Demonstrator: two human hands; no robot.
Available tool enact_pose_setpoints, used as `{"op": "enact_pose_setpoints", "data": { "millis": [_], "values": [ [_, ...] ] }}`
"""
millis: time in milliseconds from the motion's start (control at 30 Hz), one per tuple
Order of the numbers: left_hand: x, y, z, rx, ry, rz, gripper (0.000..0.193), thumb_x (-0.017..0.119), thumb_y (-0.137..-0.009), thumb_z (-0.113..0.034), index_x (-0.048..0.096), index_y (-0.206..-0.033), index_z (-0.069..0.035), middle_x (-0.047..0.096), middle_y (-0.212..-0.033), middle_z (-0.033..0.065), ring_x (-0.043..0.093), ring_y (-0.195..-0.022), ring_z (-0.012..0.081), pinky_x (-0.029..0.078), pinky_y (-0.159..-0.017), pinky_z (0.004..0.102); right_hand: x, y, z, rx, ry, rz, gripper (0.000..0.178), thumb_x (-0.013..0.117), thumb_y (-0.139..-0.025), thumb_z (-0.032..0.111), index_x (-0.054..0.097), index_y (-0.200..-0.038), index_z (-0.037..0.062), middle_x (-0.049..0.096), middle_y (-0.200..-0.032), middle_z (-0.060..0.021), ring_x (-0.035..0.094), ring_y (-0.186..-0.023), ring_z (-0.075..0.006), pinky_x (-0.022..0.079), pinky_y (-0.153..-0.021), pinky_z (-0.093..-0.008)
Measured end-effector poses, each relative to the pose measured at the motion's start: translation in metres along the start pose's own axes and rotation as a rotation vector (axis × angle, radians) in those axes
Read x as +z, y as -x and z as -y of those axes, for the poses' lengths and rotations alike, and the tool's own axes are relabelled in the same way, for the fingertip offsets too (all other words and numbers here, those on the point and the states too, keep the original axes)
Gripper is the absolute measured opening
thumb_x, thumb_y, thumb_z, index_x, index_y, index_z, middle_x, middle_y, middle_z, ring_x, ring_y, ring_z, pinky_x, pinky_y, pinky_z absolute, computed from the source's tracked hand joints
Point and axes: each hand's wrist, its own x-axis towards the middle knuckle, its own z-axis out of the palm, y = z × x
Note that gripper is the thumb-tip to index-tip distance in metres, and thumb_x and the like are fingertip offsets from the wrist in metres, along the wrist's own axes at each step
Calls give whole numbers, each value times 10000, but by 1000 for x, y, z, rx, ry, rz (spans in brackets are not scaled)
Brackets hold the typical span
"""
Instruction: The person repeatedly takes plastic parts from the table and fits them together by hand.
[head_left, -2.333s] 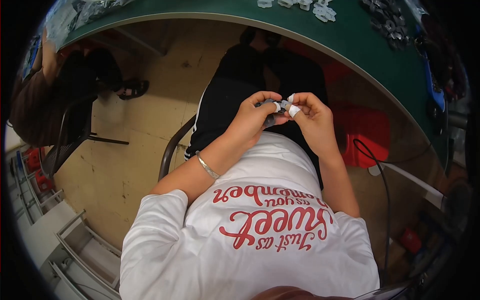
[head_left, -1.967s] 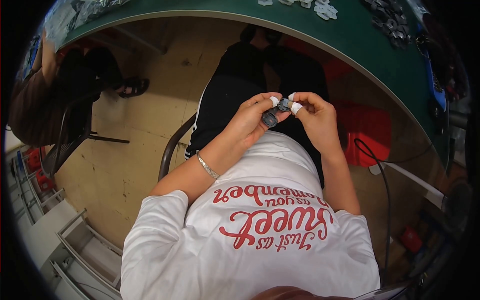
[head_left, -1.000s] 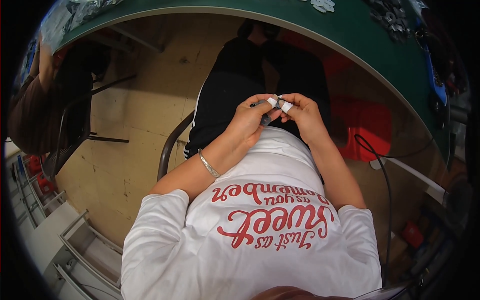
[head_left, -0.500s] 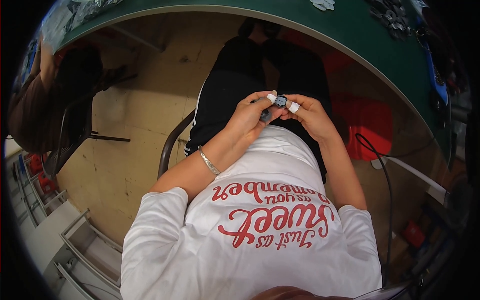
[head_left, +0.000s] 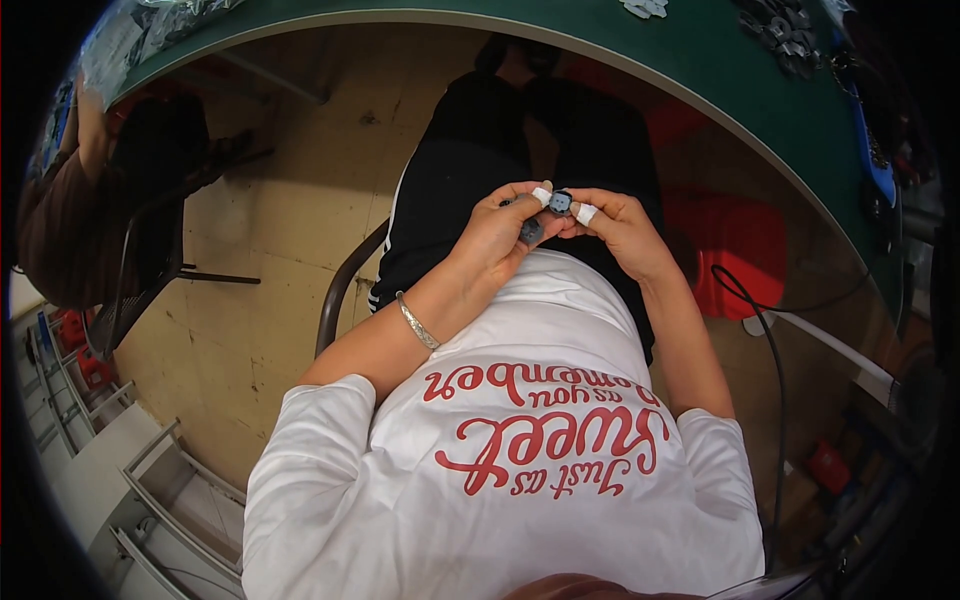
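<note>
Over my lap, both hands meet around a small grey-blue plastic part with a dark rim. My left hand pinches it from the left, its thumb wrapped in white tape. Lower in that same hand sit more dark grey parts, partly hidden by the fingers. From the right, my right hand grips the small part between thumb and fingers, with white tape round one fingertip. The part's underside is covered by fingers. A silver bangle circles my left wrist.
A green table curves across the top, bearing a pile of dark grey parts, several pale pieces and clear plastic bags. Another person sits at left. A red stool and a black cable are at right.
The small part has tilted slightly in my fingers, its face turning more upward. My right hand has shifted a touch to the left; otherwise the hold looks the same.
</note>
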Motion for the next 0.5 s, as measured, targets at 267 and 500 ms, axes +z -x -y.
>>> {"op": "enact_pose_setpoints", "data": {
  "millis": [267,500],
  "values": [
    [2,2,1,63,-15,24,162,574,-921,-67,527,-1041,31,603,-959,167,664,-829,229,599,-792,329,6,-2,-2,-25,104,-60,290,501,-915,34,589,-1177,-56,660,-1011,-113,658,-868,-152,545,-794,-256],
    [-5,-4,3,61,-5,24,154,562,-923,-55,530,-1048,29,601,-971,160,660,-830,210,600,-795,322,9,0,8,21,-17,-35,245,576,-900,73,626,-1113,-40,663,-955,-87,649,-839,-129,540,-753,-245]
  ]
}}
